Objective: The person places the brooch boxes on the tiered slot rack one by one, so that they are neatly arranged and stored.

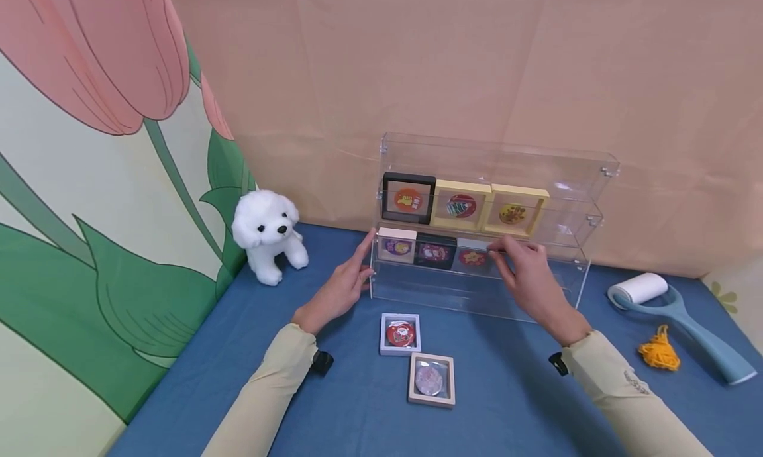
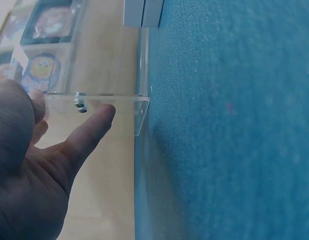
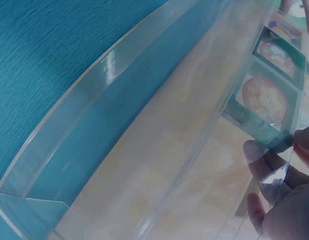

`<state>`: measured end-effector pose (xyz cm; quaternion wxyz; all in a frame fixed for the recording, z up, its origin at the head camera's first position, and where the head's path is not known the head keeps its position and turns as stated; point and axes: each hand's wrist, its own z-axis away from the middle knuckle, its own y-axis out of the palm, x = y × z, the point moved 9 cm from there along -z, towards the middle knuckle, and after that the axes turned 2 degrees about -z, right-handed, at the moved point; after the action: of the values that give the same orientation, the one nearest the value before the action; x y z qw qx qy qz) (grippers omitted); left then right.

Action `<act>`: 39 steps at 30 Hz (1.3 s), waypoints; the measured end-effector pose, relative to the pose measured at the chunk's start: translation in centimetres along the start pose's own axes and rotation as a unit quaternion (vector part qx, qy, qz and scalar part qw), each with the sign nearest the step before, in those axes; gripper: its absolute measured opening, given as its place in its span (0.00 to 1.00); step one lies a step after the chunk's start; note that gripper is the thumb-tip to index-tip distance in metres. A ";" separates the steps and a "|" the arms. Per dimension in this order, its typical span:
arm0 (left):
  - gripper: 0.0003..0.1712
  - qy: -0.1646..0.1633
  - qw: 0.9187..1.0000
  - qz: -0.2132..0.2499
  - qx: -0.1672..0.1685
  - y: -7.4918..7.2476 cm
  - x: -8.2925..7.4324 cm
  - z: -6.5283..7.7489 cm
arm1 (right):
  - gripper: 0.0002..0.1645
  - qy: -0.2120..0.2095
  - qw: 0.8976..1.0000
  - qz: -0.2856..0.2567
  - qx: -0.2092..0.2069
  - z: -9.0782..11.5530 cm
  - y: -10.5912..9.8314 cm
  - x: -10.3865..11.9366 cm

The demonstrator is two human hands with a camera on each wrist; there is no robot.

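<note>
A clear acrylic display rack (image 1: 453, 286) stands on the table with small framed round badges on its tiers. My right hand (image 1: 533, 281) pinches the right edge of a pale-framed badge with a yellow star (image 1: 473, 257) on the lower occupied tier. In the right wrist view, thumb and fingertips meet at the corner of that frame (image 3: 264, 100), partly seen through the acrylic. At the rack's left end, my left hand (image 1: 340, 281) rests with extended fingers against the side panel. Left of the star badge stand a black-framed badge (image 1: 435, 252) and a white-framed one (image 1: 397, 246).
Above them stand a black frame (image 1: 408, 200) and two yellow frames (image 1: 461, 205). A white-framed red badge (image 1: 401, 334) and a wood-framed badge (image 1: 431, 380) lie in front. A plush dog (image 1: 271, 235) sits left; a lint roller (image 1: 685, 318) and orange yarn (image 1: 659, 351) lie right.
</note>
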<state>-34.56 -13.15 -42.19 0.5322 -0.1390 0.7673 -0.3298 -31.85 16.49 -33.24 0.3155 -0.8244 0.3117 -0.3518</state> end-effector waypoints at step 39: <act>0.56 0.001 1.000 -0.004 0.001 -0.1 -0.1 0.0 | 0.14 -0.078 0.988 -0.043 0.129 5.3 0.0 4.4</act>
<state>-34.49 -13.13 -42.05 0.5300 -0.1414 0.7671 -0.3328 -25.27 14.86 -34.49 0.4271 -0.8141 0.2028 -0.3372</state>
